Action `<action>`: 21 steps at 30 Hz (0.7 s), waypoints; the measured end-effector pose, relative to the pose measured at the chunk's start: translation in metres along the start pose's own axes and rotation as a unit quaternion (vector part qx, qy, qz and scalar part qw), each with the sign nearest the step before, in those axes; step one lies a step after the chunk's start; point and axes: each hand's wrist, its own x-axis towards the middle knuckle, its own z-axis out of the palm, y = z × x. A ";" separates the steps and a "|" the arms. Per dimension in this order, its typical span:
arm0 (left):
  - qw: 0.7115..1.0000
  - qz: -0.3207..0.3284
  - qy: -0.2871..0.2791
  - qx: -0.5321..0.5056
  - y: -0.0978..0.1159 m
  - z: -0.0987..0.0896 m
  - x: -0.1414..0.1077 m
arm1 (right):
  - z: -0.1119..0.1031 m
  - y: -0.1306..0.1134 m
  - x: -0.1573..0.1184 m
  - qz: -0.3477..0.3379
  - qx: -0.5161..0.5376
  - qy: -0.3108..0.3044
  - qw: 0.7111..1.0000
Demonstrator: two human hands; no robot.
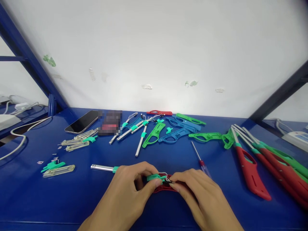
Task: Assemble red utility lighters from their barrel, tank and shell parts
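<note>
While both hands (131,187) (198,192) pinch small parts (154,177), blue tabletop (101,155) beneath, white wall (154,48) behind

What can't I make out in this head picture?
Red shell: head view, mostly hidden by left hand and right hand.
Black part: head view, partly covered by right hand.
Screwdriver: head view, handle end hidden behind right hand.
Rightmost red lighter: head view, handle cut off by right edge.
Dark pack: head view, print blurred by pixelation.
Pale scrap: head view, too small to identify.
</note>
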 end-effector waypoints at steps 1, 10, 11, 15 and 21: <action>1.000 -0.001 0.000 0.001 0.000 0.000 0.000 | 0.000 0.000 0.000 -0.001 -0.001 -0.001 1.000; 0.999 -0.015 -0.019 -0.038 0.001 0.001 0.001 | -0.002 0.000 0.001 -0.001 0.014 -0.009 1.000; 0.998 -0.016 -0.025 -0.051 0.001 0.000 0.001 | -0.003 -0.001 0.001 0.002 0.020 -0.014 1.000; 0.996 -0.023 -0.036 -0.083 0.001 0.000 -0.001 | -0.005 -0.004 0.002 0.012 0.050 -0.017 0.999; 0.994 -0.032 -0.041 -0.094 0.002 0.001 -0.001 | -0.006 -0.003 0.002 0.002 0.044 -0.020 0.999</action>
